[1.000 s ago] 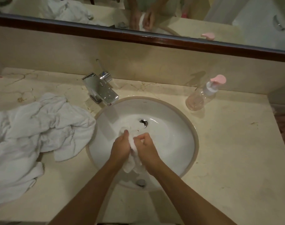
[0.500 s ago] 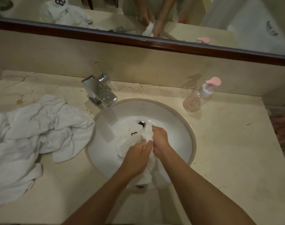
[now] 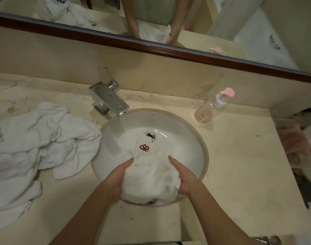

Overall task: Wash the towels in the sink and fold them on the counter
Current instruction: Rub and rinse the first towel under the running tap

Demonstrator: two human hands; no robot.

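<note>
A small white towel (image 3: 151, 175) with a red embroidered emblem lies spread in the round white sink (image 3: 192, 135). My left hand (image 3: 115, 177) holds its left side and my right hand (image 3: 184, 177) holds its right side, fingers curled into the cloth with the forefingers pointing away from me. The towel's near part is bunched between my hands and covers the sink's front rim. A heap of larger white towels (image 3: 36, 147) lies crumpled on the counter to the left of the sink, one corner touching the rim.
A chrome faucet (image 3: 108, 100) stands behind the sink at the left, with no water running. A clear pump bottle (image 3: 211, 108) with a pink top stands at the back right. The beige marble counter (image 3: 239, 165) ends at the right; a mirror runs along the back wall.
The towel was wrung tight between my two hands; my hands have moved apart and the towel now lies spread open in the basin, emblem showing.
</note>
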